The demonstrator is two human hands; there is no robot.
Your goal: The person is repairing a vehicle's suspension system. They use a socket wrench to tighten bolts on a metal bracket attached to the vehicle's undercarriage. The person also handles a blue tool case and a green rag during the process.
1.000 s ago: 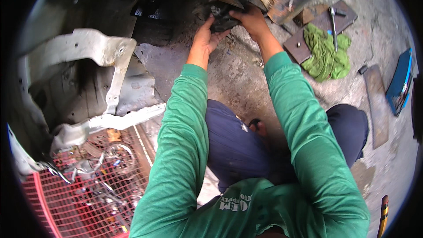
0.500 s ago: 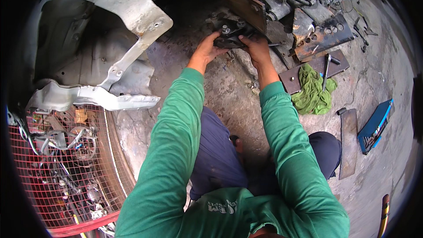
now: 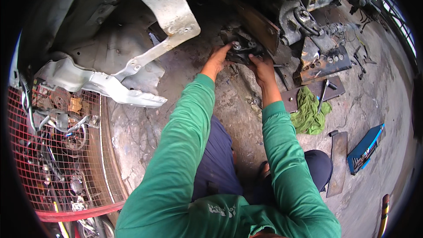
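Both hands hold a dark, greasy metal bracket-like part (image 3: 241, 56) with bolts standing up from it. My left hand (image 3: 216, 61) is closed round its left end, the thumb near a bright bolt (image 3: 236, 45). Around the right end wraps my right hand (image 3: 263, 68), thumb on top and the other fingers mostly hidden. Just behind the part leans a rusty brown metal plate (image 3: 263, 27). What lies under the part is dark and hard to make out.
A pale bent car-body panel (image 3: 176, 15) juts in at the left above a red wire cage (image 3: 53, 213) of scrap. To the right lie a perforated steel bar (image 3: 326, 65), a green rag (image 3: 310, 114), a ratchet handle (image 3: 324, 94), a flat metal strip (image 3: 338, 163) and a blue toolbox (image 3: 365, 149).
The whole view has shifted, bringing more of the machinery at the top into sight. Both hands keep their hold on the metal part, with little other visible movement.
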